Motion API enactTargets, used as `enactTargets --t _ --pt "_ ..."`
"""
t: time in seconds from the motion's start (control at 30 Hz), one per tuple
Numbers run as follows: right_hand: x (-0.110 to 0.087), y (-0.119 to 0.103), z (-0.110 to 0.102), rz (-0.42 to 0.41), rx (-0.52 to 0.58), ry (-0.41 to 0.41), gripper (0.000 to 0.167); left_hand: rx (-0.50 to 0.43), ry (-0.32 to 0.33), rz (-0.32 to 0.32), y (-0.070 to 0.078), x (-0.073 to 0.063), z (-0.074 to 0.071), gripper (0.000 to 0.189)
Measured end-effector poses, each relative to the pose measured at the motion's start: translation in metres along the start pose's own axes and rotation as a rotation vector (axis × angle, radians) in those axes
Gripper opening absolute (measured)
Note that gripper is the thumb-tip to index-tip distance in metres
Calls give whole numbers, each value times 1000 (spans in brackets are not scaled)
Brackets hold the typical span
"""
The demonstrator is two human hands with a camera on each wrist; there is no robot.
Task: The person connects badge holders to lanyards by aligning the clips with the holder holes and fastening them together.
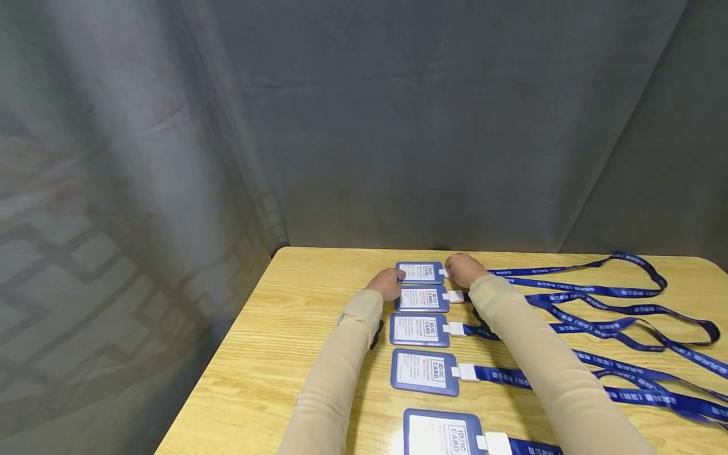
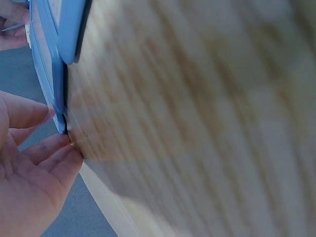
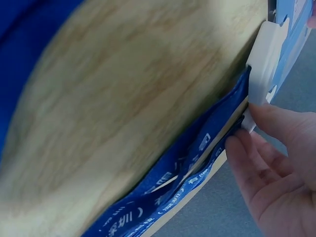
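Note:
Several blue ID card holders lie in a column on the wooden table, each with a white clip and a printed blue lanyard running right. My left hand [image 1: 385,283] pinches the left edge of the farthest card holder [image 1: 418,272]; in the left wrist view its thumb and fingers meet at the holder's corner. At that holder's other end, my right hand [image 1: 465,270] pinches the white clip, mostly hidden in the head view. The right wrist view shows thumb and fingers around the clip, beside the blue lanyard [image 3: 192,177]. Just nearer lies a second card holder [image 1: 421,298], apart from both hands.
Nearer in the column are a third card holder [image 1: 419,330], a fourth [image 1: 424,371] and one cut off at the bottom [image 1: 443,436]. Looped lanyards [image 1: 631,292] spread over the right of the table [image 1: 307,297]. Behind hangs a grey curtain [image 1: 432,126].

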State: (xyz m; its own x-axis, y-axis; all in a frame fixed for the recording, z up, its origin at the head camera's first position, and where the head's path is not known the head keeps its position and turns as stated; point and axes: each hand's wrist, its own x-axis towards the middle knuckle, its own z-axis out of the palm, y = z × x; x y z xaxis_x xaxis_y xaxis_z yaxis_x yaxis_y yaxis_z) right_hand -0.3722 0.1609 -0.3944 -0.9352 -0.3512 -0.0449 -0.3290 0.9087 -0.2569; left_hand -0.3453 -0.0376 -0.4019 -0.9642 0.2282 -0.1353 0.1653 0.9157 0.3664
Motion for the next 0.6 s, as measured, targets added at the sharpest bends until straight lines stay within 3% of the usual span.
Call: enactTargets --t 0.37,0.6 --pt "1 8 -2 -61 40 10 40 -24 -17 11 -7 1 -1 42" --pt "-25 20 -20 -116 179 48 40 -122 24 31 -11 -9 -1 53"
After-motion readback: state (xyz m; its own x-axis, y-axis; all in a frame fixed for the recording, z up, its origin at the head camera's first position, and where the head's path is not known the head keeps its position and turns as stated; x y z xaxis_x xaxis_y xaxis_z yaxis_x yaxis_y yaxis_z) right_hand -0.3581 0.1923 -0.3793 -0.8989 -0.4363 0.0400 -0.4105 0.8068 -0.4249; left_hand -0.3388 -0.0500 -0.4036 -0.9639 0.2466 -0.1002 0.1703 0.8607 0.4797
